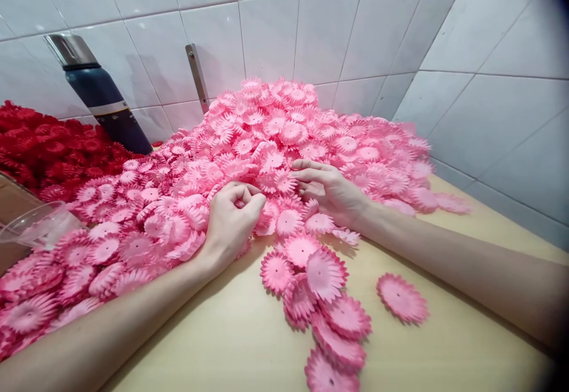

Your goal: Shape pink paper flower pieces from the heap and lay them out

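My left hand (pixel 235 217) is closed at the near edge of a big heap of pink fabric flower petals (pixel 271 125). Its thumb and curled fingers press together, and whatever they grip is hidden. To the right, my right hand (pixel 331 193) reaches into the same heap with fingers partly stretched and apart. Its fingertips are beside a pale pink petal disc (pixel 284 182); I cannot tell whether they touch it. Between and below the hands, several round pink discs with jagged, darker edges (pixel 326 273) overlap on the table.
A single pink disc (pixel 402 298) lies on the pale yellow table (pixel 213 332). At left stand a dark blue bottle (pixel 106 98), a red petal heap (pixel 57 149) and a clear plastic cup (pixel 42 226) beside a cardboard box (pixel 15 202). White tiled walls (pixel 338 24) rise behind and right.
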`<state>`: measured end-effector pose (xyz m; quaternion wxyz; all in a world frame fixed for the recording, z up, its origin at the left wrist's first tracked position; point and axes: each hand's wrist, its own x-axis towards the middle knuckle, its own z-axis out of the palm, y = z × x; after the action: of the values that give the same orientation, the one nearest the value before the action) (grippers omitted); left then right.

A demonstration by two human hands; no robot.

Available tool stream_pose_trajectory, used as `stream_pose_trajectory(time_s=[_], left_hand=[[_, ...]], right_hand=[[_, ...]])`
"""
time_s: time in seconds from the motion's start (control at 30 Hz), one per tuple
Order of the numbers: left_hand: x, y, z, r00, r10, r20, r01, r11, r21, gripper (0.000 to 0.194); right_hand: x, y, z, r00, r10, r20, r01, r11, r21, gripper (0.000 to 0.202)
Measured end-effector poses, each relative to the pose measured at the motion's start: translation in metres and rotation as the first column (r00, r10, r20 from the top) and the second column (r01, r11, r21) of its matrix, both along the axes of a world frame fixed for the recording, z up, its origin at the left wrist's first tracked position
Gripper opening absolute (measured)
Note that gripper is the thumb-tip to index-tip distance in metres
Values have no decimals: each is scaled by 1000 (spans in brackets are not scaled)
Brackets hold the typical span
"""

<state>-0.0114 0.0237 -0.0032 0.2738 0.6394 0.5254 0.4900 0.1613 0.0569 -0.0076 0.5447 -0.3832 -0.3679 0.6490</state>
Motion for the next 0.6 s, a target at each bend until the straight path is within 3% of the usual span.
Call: stream_pose_trajectory(time_s=[0.07, 0.2, 0.3, 0.37, 0.6], left_hand=[[0, 0, -1, 1000, 11, 27, -11, 1000, -11, 32], [0, 1, -3, 991, -47, 126, 47, 999, -1, 18], [0, 1, -2, 981, -187, 47, 186, 982, 33, 15], [0, 1, -2, 975, -221, -36, 223, 974, 48, 20], [-1, 1, -2, 967, -251, -40, 253, 966, 60, 17]], right_hand=[[1, 0, -1, 1000, 6, -6, -6, 1000, 6, 24], [3, 0, -5, 987, 161, 24, -163, 982, 92, 29], [5, 1, -11, 966, 246, 82, -256, 952, 169, 30], [6, 2, -15, 953, 280, 114, -298, 935, 191, 30], [3, 2, -15, 958, 271, 95, -285, 936, 206, 27]])
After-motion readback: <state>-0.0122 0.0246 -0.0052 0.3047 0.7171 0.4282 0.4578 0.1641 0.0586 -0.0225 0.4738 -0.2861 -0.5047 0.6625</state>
